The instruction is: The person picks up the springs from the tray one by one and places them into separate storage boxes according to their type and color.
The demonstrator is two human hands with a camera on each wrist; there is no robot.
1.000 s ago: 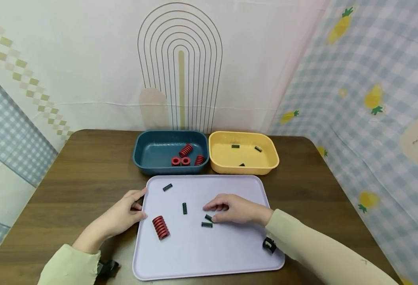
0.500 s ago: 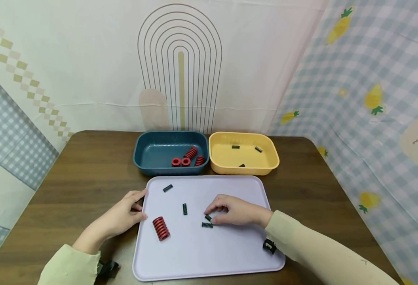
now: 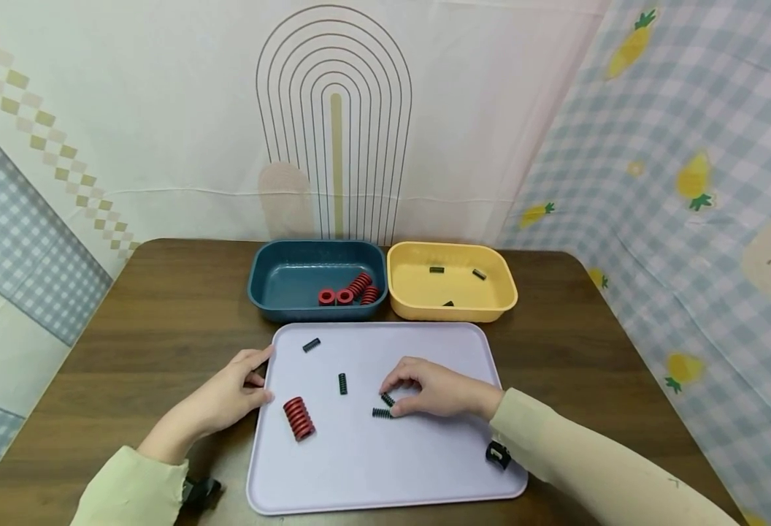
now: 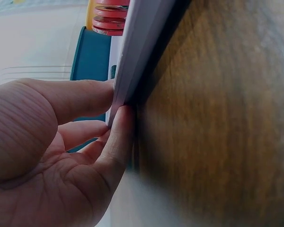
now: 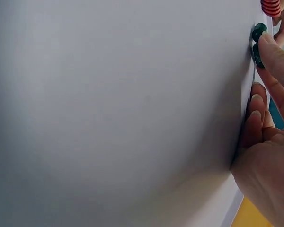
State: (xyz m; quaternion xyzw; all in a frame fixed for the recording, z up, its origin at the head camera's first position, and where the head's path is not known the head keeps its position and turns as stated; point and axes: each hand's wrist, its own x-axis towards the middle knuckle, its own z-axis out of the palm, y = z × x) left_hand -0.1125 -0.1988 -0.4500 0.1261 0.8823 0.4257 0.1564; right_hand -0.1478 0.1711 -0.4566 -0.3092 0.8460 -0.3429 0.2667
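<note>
The lavender tray (image 3: 392, 467) might skid if the left hand (image 3: 228, 394), thumb and fingers spread against its left edge, shoved. Midway between its left and right edges, the right hand (image 3: 441, 387) pinches a dark green coil spring (image 3: 388, 399); its thumb could knock away the neighbouring spring (image 3: 382, 413) (awfully close, those two) while lifting.

The left hand (image 4: 61, 163) grips the edge of a pale tray (image 4: 138, 52), the thumb tip against its rim and another fingertip low against its edge. Above the thumb in view are a red spring (image 4: 110, 20), cut off by the top border, a bit of a dark green spring (image 4: 113, 71) and a blue bin (image 4: 90, 56); the wooden tabletop (image 4: 222, 113) fills the right side.
</note>
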